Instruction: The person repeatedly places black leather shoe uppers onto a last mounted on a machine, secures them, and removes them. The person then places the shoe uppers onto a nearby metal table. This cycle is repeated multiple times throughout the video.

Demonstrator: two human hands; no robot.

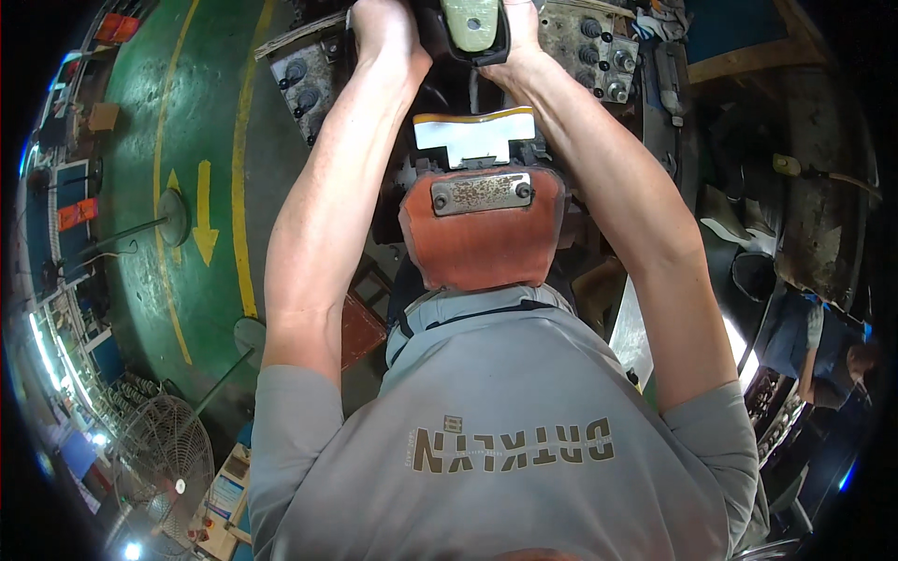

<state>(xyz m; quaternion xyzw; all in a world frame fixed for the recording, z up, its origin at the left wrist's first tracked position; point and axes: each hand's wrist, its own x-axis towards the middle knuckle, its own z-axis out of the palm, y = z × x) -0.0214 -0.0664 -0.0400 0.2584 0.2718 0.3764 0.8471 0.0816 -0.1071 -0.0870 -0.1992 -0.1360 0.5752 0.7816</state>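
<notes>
Hands, left (pixel 382 28) and right (pixel 520 37), are closed on a pale moulded part (pixel 473 26) clamped at the machine's top, above the rust-red pad (pixel 482 238); judged stiff and light, it is best gripped by its sides.

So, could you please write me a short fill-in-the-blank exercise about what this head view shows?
1. Both hands, left hand and right hand, reach up to a pale ____-coloured part at the top edge.
2. The padded rest in front of the grey shirt is ____ in colour.
3. The arrow painted on the green floor is ____.
4. A floor ____ stands at the lower left.

Missing words: cream; orange-brown; yellow; fan
</notes>
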